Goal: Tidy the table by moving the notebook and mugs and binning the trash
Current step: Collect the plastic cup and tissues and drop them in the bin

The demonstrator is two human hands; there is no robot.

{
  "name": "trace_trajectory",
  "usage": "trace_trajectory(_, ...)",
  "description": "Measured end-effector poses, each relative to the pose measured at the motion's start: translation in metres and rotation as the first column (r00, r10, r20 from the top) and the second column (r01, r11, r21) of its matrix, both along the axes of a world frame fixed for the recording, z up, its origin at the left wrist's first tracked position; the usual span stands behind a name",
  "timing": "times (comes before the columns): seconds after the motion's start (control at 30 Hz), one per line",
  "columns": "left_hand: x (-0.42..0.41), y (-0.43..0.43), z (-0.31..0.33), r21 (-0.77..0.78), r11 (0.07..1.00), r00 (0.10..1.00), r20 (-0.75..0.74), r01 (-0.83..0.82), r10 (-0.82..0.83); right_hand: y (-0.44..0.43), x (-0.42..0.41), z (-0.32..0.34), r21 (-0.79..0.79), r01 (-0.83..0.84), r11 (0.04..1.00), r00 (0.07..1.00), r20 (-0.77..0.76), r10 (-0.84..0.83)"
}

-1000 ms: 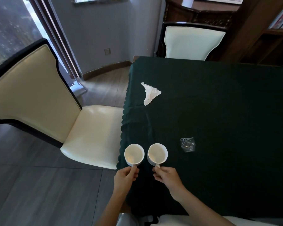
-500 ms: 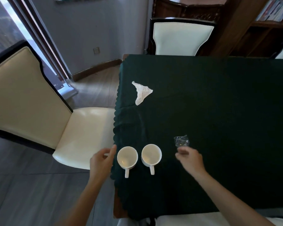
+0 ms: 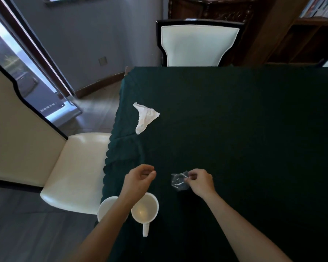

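Head view: right hand (image 3: 201, 181) pinching clear wrapper (image 3: 179, 182) at its left; left hand (image 3: 138, 179) loosely curled, empty, above mugs (image 3: 144, 208).

- We note a dark green tablecloth (image 3: 235, 129) with a scalloped edge covering the table.
- A cream chair (image 3: 51, 159) stands at its left side.
- A second cream chair (image 3: 199, 44) stands at the far end.
- Wooden shelving (image 3: 311, 35) holds books.

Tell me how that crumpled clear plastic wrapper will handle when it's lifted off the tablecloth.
The clear wrapper is thin, creased film, so it is probably very light and floppy. The right hand pinches only its edge, which seems enough. Being glossy, it may slip or spring partly open; a draught could shift it.
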State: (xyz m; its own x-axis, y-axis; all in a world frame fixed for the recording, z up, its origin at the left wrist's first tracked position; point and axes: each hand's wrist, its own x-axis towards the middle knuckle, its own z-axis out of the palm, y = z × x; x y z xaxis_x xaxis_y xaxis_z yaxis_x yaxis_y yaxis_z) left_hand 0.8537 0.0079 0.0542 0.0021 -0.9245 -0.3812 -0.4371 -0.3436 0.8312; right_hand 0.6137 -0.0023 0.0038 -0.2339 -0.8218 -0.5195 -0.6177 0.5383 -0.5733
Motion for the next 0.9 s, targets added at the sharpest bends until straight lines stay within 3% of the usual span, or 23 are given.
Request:
trace_trajectory(0.1,-0.015,-0.022,-0.005,0.141,0.987,0.995,-0.056,-0.079,0.088,-0.025,0.005,0.010,-0.090,0.055,0.994,0.968,0.250,-0.030)
trace_trajectory(0.2,-0.026,-0.045,-0.007,0.290,0.947,0.948,-0.237,-0.141,0.213,-0.055,0.023,0.021,-0.193,0.039,0.980,0.903,0.426,0.048)
trace_trajectory(0.3,-0.023,-0.066,-0.005,0.278,0.940,0.885,-0.362,-0.197,0.292,-0.087,0.046,0.021,-0.277,-0.028,0.960,0.868,0.470,0.161)
trace_trajectory(0.47,0.005,-0.093,-0.007,0.152,0.896,0.846,-0.295,-0.418,0.445,-0.143,0.088,0.012,-0.340,-0.167,0.926,0.827,0.463,0.319)
trace_trajectory(0.53,0.016,-0.099,-0.008,0.129,0.878,0.831,-0.283,-0.462,0.479,-0.169,0.104,0.004,-0.368,-0.243,0.897,0.844,0.377,0.383)
trace_trajectory(0.67,0.032,-0.102,-0.010,0.120,0.860,0.806,-0.305,-0.496,0.507,-0.219,0.129,-0.014,-0.435,-0.412,0.801,0.894,-0.024,0.448)
trace_trajectory(0.8,0.045,-0.100,-0.012,0.130,0.846,0.781,-0.333,-0.517,0.528,-0.250,0.137,-0.030,-0.213,-0.652,0.728,0.746,-0.349,0.567)
trace_trajectory(0.9,0.056,-0.097,-0.015,0.172,0.832,0.755,-0.355,-0.527,0.552,-0.255,0.140,-0.039,-0.184,-0.697,0.693,0.691,-0.427,0.583)
